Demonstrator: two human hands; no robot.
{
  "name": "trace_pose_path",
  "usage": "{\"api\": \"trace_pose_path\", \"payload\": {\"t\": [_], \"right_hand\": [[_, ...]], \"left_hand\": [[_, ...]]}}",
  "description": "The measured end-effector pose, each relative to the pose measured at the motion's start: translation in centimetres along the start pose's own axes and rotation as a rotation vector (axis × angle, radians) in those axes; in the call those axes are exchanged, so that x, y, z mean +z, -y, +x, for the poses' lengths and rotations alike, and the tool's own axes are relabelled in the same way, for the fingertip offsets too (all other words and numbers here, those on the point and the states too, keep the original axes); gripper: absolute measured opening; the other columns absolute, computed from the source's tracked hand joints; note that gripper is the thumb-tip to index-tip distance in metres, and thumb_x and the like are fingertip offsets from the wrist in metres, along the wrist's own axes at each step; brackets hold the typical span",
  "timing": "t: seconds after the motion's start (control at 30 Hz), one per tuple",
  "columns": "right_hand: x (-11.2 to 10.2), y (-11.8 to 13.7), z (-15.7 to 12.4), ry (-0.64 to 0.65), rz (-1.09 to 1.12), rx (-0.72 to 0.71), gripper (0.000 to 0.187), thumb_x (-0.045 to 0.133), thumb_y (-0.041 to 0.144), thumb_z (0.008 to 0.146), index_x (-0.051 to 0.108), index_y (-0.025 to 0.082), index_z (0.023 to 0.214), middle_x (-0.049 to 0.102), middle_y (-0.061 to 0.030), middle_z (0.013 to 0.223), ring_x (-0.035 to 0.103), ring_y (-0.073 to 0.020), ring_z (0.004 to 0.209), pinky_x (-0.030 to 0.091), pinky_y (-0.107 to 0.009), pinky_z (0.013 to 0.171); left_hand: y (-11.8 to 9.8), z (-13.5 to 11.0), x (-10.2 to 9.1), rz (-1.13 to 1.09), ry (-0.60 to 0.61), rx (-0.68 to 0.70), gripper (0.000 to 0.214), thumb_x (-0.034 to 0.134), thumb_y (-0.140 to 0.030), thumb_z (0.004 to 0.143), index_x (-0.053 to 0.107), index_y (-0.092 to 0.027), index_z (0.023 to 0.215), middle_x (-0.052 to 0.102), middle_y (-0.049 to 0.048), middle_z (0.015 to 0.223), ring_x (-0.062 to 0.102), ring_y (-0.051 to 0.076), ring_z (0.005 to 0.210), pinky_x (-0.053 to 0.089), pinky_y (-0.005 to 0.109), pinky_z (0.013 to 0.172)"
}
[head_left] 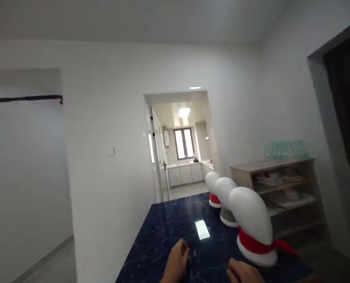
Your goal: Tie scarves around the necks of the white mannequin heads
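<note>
On a dark blue marbled table (169,224), my left hand (177,260) rests near the lower edge of the view, its fingers curled in with nothing seen in them. To its right, my right hand (243,272) is also curled and partly cut off by the bottom edge; no object shows in it. Just beyond the right hand stands a white mannequin head (250,212) with a red scarf (254,241) tied round its neck. Behind it are a second white head (225,192) with a greyish neck and a third white head (212,181) with red at its base.
A wooden shelf unit (269,167) stands at the right against the wall, with clear plastic bottles (285,150) on top and items inside. Ahead, a doorway with a glass door (161,157) opens onto a kitchen. White wall (104,118) lies to the left.
</note>
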State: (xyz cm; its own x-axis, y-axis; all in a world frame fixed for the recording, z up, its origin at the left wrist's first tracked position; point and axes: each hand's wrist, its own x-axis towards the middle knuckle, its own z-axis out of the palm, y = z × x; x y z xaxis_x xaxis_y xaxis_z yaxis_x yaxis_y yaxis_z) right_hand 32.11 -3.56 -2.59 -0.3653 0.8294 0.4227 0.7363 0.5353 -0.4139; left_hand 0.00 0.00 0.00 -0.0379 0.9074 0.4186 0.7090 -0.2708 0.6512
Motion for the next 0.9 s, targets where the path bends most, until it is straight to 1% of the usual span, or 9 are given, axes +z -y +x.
{"api": "trace_pose_path", "payload": {"t": [0.13,0.23,0.3,0.37,0.47,0.53,0.67,0.73,0.9], "right_hand": [[0.7,4.1,7.0,-0.05,-0.016,0.017,0.019,0.048,0.025,0.1,0.066,0.025,0.097,0.079,-0.0049,0.094,0.074,-0.0223,0.087,0.04,-0.029,0.071],[2.1,5.4,9.7,-0.087,-0.053,0.077,0.022,0.046,0.021,0.102,0.067,0.023,0.098,0.079,-0.0073,0.096,0.075,-0.0226,0.088,0.041,-0.03,0.072],[3.0,5.6,10.1,-0.102,-0.073,0.065,0.024,0.043,0.019,0.103,0.067,0.022,0.098,0.078,-0.008,0.096,0.074,-0.022,0.089,0.042,-0.03,0.074],[3.5,5.7,9.8,-0.094,-0.077,0.009,0.023,0.045,0.019,0.102,0.066,0.023,0.097,0.077,-0.007,0.095,0.074,-0.0213,0.089,0.042,-0.03,0.075],[3.5,5.6,9.2,-0.088,-0.033,-0.042,0.019,0.047,0.02,0.1,0.065,0.023,0.094,0.076,-0.0053,0.093,0.072,-0.0212,0.088,0.041,-0.03,0.076],[3.4,5.4,9.1,-0.084,0.018,-0.061,0.018,0.048,0.019,0.099,0.065,0.023,0.094,0.075,-0.005,0.094,0.071,-0.0217,0.09,0.042,-0.03,0.077],[3.6,4.7,9.4,-0.056,0.106,-0.13,0.015,0.051,0.018,0.095,0.065,0.024,0.096,0.073,-0.0053,0.1,0.069,-0.0215,0.096,0.043,-0.03,0.082],[3.7,4.5,9.4,-0.065,0.137,-0.141,0.012,0.052,0.02,0.095,0.064,0.023,0.094,0.072,-0.0048,0.099,0.068,-0.021,0.094,0.043,-0.029,0.081],[3.6,4.4,9.2,-0.084,0.174,-0.137,0.013,0.051,0.021,0.097,0.062,0.023,0.089,0.07,-0.0034,0.095,0.066,-0.0196,0.087,0.04,-0.03,0.077]], "left_hand": [[0.0,0.1,0.1,-0.036,-0.104,0.054,0.028,0.045,-0.003,0.078,0.059,-0.022,0.093,0.064,0.0019,0.088,0.061,0.02,0.083,0.043,0.028,0.08],[-0.4,-0.4,-0.5,-0.012,-0.128,0.088,0.043,0.037,0.005,0.064,0.06,-0.022,0.089,0.061,0.0021,0.087,0.059,0.019,0.084,0.043,0.028,0.08],[-1.0,-1.0,-0.8,0.032,-0.122,0.088,0.047,0.036,0.006,0.06,0.06,-0.023,0.089,0.06,0.003,0.091,0.059,0.02,0.089,0.043,0.028,0.084],[-2.1,-1.6,-0.6,0.076,-0.089,0.13,0.05,0.036,0.006,0.062,0.062,-0.023,0.093,0.063,0.0046,0.102,0.059,0.021,0.101,0.042,0.03,0.093],[-4.0,-1.7,1.0,0.049,-0.003,0.22,0.049,0.039,0.005,0.069,0.066,-0.024,0.097,0.064,0.0057,0.111,0.057,0.022,0.11,0.041,0.032,0.099],[-4.8,-1.1,2.7,-0.084,0.013,0.201,0.042,0.04,0.003,0.071,0.066,-0.023,0.091,0.066,0.0055,0.103,0.06,0.021,0.1,0.044,0.031,0.092],[-4.9,0.9,5.0,-0.538,0.022,0.033,0.028,0.052,-0.003,0.07,0.066,-0.02,0.087,0.07,0.0029,0.086,0.065,0.02,0.085,0.048,0.03,0.081],[-4.4,1.5,5.1,-0.669,0.047,-0.009,0.02,0.062,-0.008,0.07,0.067,-0.02,0.086,0.072,0.0024,0.084,0.067,0.02,0.084,0.049,0.031,0.082],[-3.8,1.4,4.2,-0.745,0.075,-0.04,0.019,0.076,-0.017,0.069,0.069,-0.019,0.086,0.076,0.0032,0.086,0.07,0.02,0.084,0.052,0.032,0.082]]}}
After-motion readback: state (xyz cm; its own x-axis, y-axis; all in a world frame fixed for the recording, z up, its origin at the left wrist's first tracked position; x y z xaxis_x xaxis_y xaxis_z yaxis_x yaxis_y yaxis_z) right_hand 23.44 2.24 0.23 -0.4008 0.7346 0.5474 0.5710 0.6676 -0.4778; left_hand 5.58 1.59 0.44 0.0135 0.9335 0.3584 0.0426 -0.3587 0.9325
